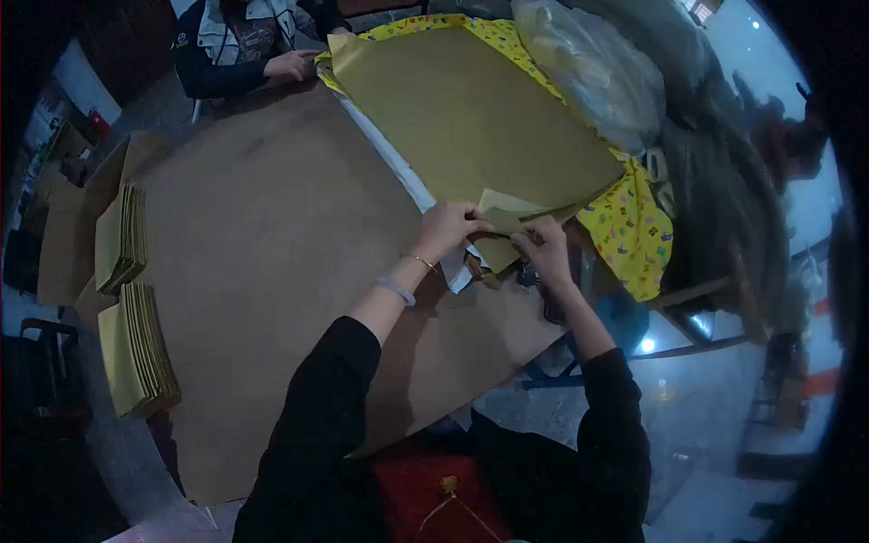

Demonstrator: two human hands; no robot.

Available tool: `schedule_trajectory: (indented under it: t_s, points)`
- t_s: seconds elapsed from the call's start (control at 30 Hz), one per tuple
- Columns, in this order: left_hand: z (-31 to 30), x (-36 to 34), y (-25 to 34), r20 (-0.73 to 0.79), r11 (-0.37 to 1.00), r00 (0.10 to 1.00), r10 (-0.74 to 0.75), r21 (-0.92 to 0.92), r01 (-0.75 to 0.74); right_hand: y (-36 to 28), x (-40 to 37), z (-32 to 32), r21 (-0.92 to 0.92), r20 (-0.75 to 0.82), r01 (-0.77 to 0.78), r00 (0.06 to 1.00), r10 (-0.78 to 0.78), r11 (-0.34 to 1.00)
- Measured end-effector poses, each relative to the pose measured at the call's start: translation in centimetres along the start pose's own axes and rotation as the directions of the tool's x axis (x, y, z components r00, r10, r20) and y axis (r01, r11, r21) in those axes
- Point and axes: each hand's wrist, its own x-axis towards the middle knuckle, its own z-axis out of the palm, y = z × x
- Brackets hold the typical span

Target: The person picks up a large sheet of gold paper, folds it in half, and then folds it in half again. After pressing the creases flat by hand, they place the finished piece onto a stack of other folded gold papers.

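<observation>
Both my hands work at the near corner of a large brown paper sheet (471, 118), which lies on yellow patterned cloth. My left hand (446, 233) pinches the left part of a folded piece of brown paper (505, 208). On its right part, the fingers of my right hand (547, 252) are closed. The fold stands up slightly between the two hands. A white strip (389, 154) runs along the large sheet's left edge. Below my fingers are a crumpled brown scrap (484, 271) and a small dark object (527, 275) that I cannot make out.
Two stacks of folded brown paper (136, 353) stand at the brown tabletop's (253, 271) left edge. Across the table, another person's hand (291, 66) rests near the sheet's far corner. Yellow patterned cloth (634, 231) hangs at the right, beside clear plastic wrapping (593, 72).
</observation>
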Motion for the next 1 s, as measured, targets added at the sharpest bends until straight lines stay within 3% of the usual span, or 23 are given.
schedule_trajectory:
  t_s: [0.03,0.07,0.13,0.17,0.2,0.23,0.3,0.37,0.4,0.43,0.47,0.53,0.6,0.67,0.7,0.73,0.8,0.83,0.9,1.0]
  points:
    - [0.1,0.2,-0.3,0.013,1.0,1.0,0.004,0.024,-0.005,0.3,0.0,0.0,-0.067,-0.006,0.127,0.992,-0.128,0.99]
    - [0.2,0.4,-0.6,0.026,0.999,1.0,0.009,0.048,-0.01,0.5,-0.2,0.0,-0.068,-0.006,0.129,0.992,-0.13,0.989]
    - [0.3,0.4,-0.8,0.007,0.994,0.997,0.075,0.076,-0.076,-1.6,-0.4,-0.6,-0.27,-0.107,0.329,0.924,-0.368,0.905]
    - [0.3,0.3,-0.9,-0.008,0.985,0.99,0.142,0.105,-0.14,-1.7,-0.4,-0.7,-0.313,-0.11,0.328,0.92,-0.376,0.892]
    - [-0.5,-0.1,-0.2,0.126,0.994,0.987,0.096,0.04,-0.101,-1.8,-0.2,-0.8,-0.313,-0.112,0.327,0.92,-0.376,0.892]
    - [-0.5,-0.5,-0.2,0.126,0.994,0.987,0.097,0.042,-0.103,-1.9,0.1,-0.7,-0.316,-0.145,0.339,0.906,-0.398,0.886]
    - [0.0,-1.1,-0.5,0.012,0.901,0.939,0.343,0.277,-0.333,-1.9,0.3,-0.6,-0.405,-0.147,0.332,0.896,-0.419,0.852]
    - [1.0,-0.5,-1.1,-0.027,0.919,0.932,0.361,0.178,-0.351,-1.7,0.3,-0.5,-0.42,-0.15,0.345,0.886,-0.439,0.84]
    - [1.1,-0.6,-0.7,-0.04,0.965,0.97,0.241,0.115,-0.235,-1.9,0.3,-0.6,-0.436,-0.15,0.355,0.878,-0.455,0.827]
    - [1.0,-0.8,-0.1,-0.045,0.992,0.992,0.118,0.049,-0.115,-2.2,0.2,-0.5,-0.438,-0.141,0.321,0.898,-0.417,0.84]
    - [1.3,-0.6,0.0,-0.123,0.97,0.972,0.201,0.164,-0.18,-2.3,0.2,-0.4,-0.44,-0.143,0.323,0.896,-0.421,0.838]
    - [1.2,-0.6,0.4,-0.163,0.923,0.922,0.352,0.223,-0.313,-2.1,0.0,-0.2,-0.44,-0.252,0.3,0.864,-0.436,0.847]
    - [1.5,-1.0,1.0,-0.232,0.924,0.896,0.378,0.15,-0.352,-1.7,-0.9,-0.3,-0.463,-0.254,0.271,0.872,-0.419,0.844]
    - [1.3,-1.3,1.3,-0.314,0.814,0.752,0.58,0.262,-0.519,-1.3,-1.8,-0.4,-0.292,-0.392,0.132,0.887,-0.244,0.947]
    - [0.7,-1.5,1.3,-0.339,0.75,0.669,0.661,0.297,-0.59,-0.2,-1.9,-0.5,-0.361,-0.372,0.058,0.906,-0.201,0.931]
    - [0.4,-1.8,1.3,-0.338,0.749,0.668,0.663,0.3,-0.591,1.1,-2.3,-0.6,-0.359,-0.375,0.059,0.905,-0.201,0.931]
    - [-0.3,-2.1,1.4,-0.337,0.639,0.544,0.768,0.457,-0.618,3.0,-2.5,-1.1,-0.366,-0.492,-0.087,0.863,-0.113,0.926]
    - [-1.0,-3.2,1.8,-0.296,0.625,0.557,0.776,0.482,-0.614,3.2,-2.5,-1.7,-0.247,-0.519,-0.131,0.854,-0.017,0.96]
    - [-2.7,-5.9,2.2,-0.278,0.589,0.524,0.805,0.479,-0.651,4.0,-2.5,-3.1,-0.312,-0.528,-0.215,0.849,0.019,0.925]
    - [-5.3,-10.0,0.8,-0.247,0.55,0.493,0.834,0.443,-0.708,6.9,-3.0,-5.6,-0.579,-0.392,-0.133,0.91,-0.132,0.805]
